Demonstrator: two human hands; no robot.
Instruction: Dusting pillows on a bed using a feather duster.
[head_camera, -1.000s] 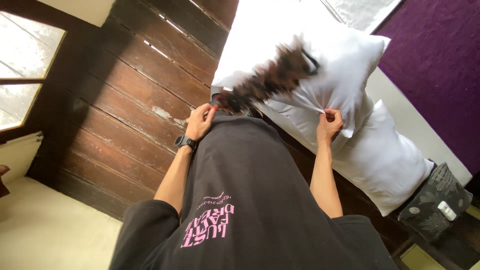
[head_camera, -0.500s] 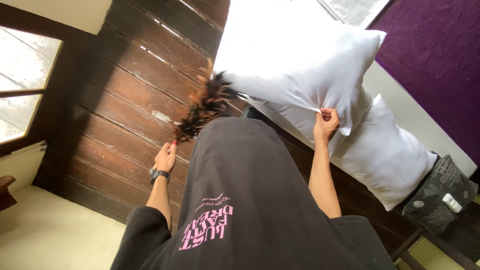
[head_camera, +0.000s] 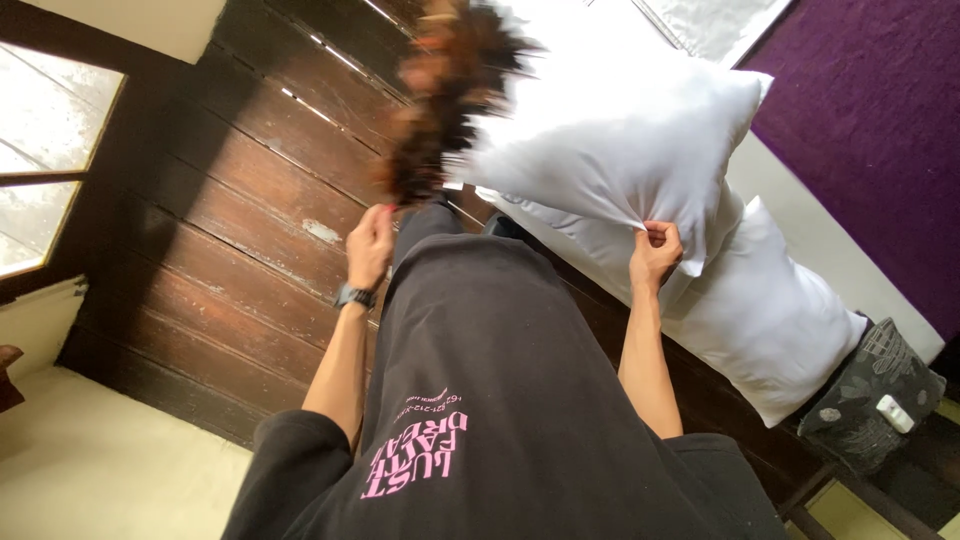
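left hand (head_camera: 370, 245) fingers closed on the handle of a brown feather duster (head_camera: 445, 95), raised and motion-blurred beside the upper pillow (head_camera: 620, 150). right hand (head_camera: 655, 250) pinches that pillow's cover in a tight fold, holding it up above the lower pillow (head_camera: 770, 320). risk, my judgement: the pinch holds only a little cloth, so it could slip and the pillow drop; a swing could snag the cover. count: pillows 2, duster 1, wristwatch (head_camera: 353, 296) 1.

pillow (head_camera: 610, 150): smooth white cloth | duster (head_camera: 445, 95): fluffy feathers | wall (head_camera: 240, 220): worn matt wood
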